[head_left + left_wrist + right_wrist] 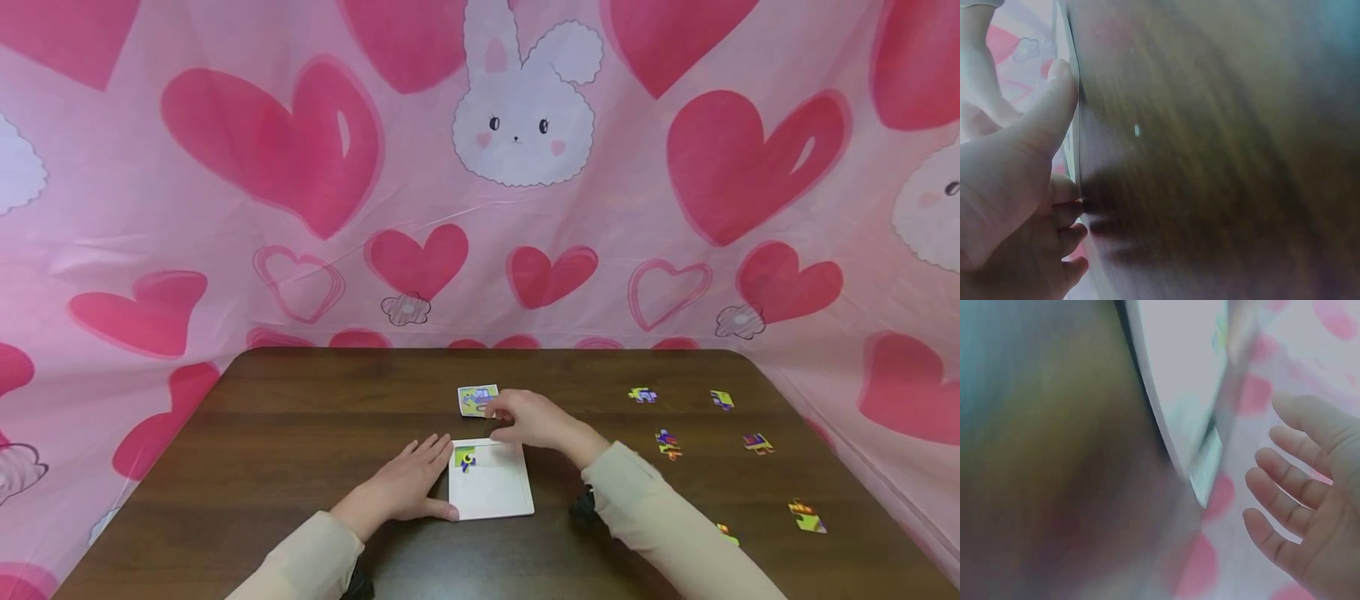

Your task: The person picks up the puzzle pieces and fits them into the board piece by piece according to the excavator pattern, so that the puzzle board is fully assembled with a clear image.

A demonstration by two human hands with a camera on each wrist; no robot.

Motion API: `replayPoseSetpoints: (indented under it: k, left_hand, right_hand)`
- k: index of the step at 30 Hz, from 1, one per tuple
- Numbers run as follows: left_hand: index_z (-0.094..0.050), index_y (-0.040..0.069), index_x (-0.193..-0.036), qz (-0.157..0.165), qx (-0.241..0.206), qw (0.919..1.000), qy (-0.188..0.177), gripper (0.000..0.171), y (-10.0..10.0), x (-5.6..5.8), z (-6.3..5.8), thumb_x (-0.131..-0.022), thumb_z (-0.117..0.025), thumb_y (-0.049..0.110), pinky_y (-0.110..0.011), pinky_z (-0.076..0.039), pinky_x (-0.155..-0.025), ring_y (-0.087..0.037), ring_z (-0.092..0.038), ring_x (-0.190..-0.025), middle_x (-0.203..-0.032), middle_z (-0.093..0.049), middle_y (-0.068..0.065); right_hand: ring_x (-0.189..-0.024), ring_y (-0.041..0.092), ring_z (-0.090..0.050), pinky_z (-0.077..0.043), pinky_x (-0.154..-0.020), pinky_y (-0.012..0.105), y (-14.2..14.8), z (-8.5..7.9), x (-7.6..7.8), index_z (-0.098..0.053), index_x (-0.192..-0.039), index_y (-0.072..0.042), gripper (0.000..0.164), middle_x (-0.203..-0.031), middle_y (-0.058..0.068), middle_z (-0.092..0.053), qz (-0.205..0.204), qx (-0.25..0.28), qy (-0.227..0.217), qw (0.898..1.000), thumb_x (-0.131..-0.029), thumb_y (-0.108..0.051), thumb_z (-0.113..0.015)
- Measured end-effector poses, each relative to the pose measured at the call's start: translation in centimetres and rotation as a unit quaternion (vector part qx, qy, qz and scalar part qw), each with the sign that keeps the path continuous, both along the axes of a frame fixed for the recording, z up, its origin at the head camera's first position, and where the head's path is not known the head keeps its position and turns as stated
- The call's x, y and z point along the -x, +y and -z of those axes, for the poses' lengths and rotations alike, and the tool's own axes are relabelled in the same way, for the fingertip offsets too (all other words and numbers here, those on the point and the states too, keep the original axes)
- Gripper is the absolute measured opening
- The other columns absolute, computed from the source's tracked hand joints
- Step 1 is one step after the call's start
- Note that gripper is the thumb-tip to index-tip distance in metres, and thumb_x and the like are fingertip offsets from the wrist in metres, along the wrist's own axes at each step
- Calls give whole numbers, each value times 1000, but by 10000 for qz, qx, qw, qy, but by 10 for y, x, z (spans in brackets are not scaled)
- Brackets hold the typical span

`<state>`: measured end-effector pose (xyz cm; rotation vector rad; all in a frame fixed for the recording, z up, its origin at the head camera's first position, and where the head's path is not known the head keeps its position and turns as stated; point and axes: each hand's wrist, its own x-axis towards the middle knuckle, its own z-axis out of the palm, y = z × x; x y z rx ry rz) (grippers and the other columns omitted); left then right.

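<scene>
A white puzzle tray (491, 492) lies on the table in the head view, with one green and yellow jigsaw piece (465, 458) in its upper left corner. Along the tray's left edge rests my left hand (405, 483), fingers straight and spread, thumb at the lower left corner. My right hand (536, 421) hovers over the far right corner of the tray, beside a small picture card (472, 400) showing a vehicle. In the right wrist view its fingers (1285, 497) are loosely bent and hold nothing. The left wrist view shows the left thumb (1054, 112) against the tray's edge.
Several loose jigsaw pieces lie spread over the right side of the brown table (300, 400), among them a far one (642, 395) and a near one (807, 517). Another piece (727, 534) is partly hidden by the right sleeve. A pink heart-patterned cloth (420, 192) hangs behind.
</scene>
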<state>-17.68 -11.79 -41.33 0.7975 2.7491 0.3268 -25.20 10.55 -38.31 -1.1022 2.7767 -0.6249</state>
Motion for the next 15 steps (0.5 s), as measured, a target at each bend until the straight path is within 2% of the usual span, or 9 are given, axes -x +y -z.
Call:
replayPoseSetpoints:
  k: [8,15]
  left_hand:
    - [-34,-4,-139,48,-32,10000,23,97,1,-3,-2,-73,-65,59,-49,-20,-105,-33,-23,-134,-145,-29,-18]
    - [-33,-4,-139,41,-24,10000,29,96,1,-3,-2,-74,-65,59,-49,-20,-105,-33,-23,-134,-145,-29,-18]
  right_hand:
    - [-86,21,-57,-47,-79,39,76,-26,28,-63,-103,-2,30,-91,8,-62,722,722,211,9945,-79,-16,-74]
    - [-90,31,-57,-45,-81,47,147,-30,43,-60,-108,2,34,-95,15,-62,1510,1033,294,9827,-82,-17,-71]
